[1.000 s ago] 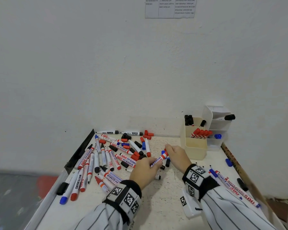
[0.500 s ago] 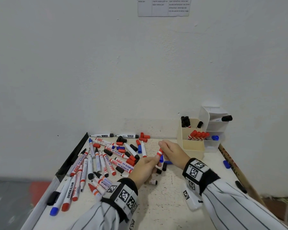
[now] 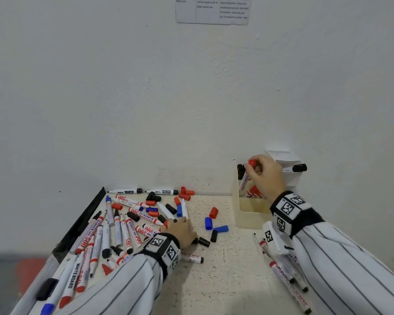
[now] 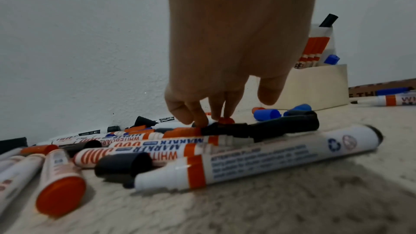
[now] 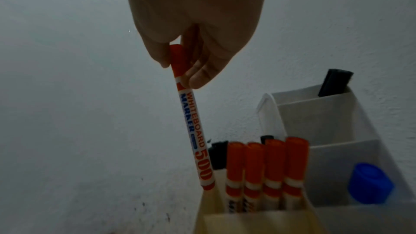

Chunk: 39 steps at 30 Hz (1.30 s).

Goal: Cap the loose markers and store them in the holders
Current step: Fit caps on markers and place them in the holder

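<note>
My right hand (image 3: 266, 176) (image 5: 180, 70) pinches a capped red whiteboard marker (image 3: 245, 180) (image 5: 195, 140) by its cap. The marker hangs upright with its lower end at the rim of the cream holder (image 3: 250, 214) (image 5: 258, 220). Several capped red markers (image 5: 265, 163) stand inside that holder. My left hand (image 3: 182, 230) (image 4: 231, 108) reaches down onto the pile of loose markers (image 3: 123, 223). Its fingertips (image 4: 198, 118) touch a red cap (image 4: 226, 120), and the thumb stays apart.
A white tiered holder (image 3: 289, 178) behind the cream one holds a black marker (image 3: 295, 168) and a blue cap (image 5: 369, 184). Loose blue (image 3: 208, 222), red (image 3: 213, 212) and black (image 3: 204, 242) caps lie mid-table. More markers (image 3: 282, 271) lie under my right sleeve. A black ledge (image 3: 82, 221) edges the left side.
My right hand carried the capped red marker from mid-table up and right to the cream holder. My left hand let go of it and dropped onto the pile.
</note>
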Each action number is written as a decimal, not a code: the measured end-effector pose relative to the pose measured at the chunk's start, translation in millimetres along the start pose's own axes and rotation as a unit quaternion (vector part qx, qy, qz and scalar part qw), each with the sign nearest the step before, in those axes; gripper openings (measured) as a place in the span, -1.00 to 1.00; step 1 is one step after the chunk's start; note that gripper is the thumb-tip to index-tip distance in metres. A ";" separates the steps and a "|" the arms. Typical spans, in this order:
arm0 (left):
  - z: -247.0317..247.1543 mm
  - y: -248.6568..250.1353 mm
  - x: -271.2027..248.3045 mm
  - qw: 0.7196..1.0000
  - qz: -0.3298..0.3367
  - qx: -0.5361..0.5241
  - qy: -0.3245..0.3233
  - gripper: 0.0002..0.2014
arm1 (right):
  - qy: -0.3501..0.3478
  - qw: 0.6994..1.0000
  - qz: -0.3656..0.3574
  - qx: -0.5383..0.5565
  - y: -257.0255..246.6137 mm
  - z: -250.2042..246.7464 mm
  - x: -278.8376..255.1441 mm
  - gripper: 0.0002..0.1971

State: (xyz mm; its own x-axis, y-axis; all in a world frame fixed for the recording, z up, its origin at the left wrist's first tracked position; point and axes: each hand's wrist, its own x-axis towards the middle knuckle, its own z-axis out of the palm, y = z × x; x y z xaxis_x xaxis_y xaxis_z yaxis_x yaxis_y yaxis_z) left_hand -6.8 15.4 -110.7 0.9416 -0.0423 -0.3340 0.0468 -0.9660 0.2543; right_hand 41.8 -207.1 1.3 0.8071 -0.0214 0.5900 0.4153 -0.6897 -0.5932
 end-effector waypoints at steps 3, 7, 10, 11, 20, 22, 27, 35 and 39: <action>-0.5 0.1 1.7 0.999 0.004 0.027 0.044 -0.66 | -0.068 0.997 0.018 -0.039 16.3 6.2 -3.8 -0.83; -1.8 2.1 3.7 0.997 -0.007 0.044 0.067 -0.61 | -0.096 0.993 0.041 -0.050 27.9 11.8 -1.7 -0.81; 0.2 3.1 5.0 0.997 0.003 0.051 0.049 -0.63 | -0.110 0.991 0.046 -0.059 32.4 12.4 0.6 -0.84; 0.5 4.1 5.1 0.998 0.007 0.049 0.048 -0.63 | -0.120 0.989 0.043 -0.070 35.9 14.3 0.6 -0.85; 2.5 10.9 8.4 0.996 0.015 -0.044 0.076 -0.74 | -0.108 0.981 -0.015 -0.163 36.0 26.0 -11.6 -0.81; 2.7 9.4 8.1 0.990 0.001 -0.098 0.104 -0.77 | -0.090 0.989 -0.044 -0.107 24.7 31.5 -14.0 -0.84; -3.4 4.1 2.7 0.964 -0.015 -0.214 0.157 -0.78 | -0.243 0.969 0.010 -0.033 6.6 69.2 -20.5 -0.79; -8.8 -20.6 -12.4 0.932 0.001 -0.312 0.183 -0.79 | -0.441 0.870 0.066 -0.211 29.4 125.6 -45.8 -0.44; -9.5 -32.0 -19.7 0.927 0.001 -0.327 0.186 -0.65 | -0.428 0.870 0.066 -0.234 38.5 130.9 -50.0 -0.55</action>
State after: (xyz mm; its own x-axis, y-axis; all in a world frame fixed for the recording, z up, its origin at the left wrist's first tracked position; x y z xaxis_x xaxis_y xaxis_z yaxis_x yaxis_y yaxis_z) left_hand -23.7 49.6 -103.6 0.9859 0.1649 -0.0286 0.1233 -0.6004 0.7901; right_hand 72.4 -137.8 -122.8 0.9353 0.2850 -0.2097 0.2394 -0.9461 -0.2179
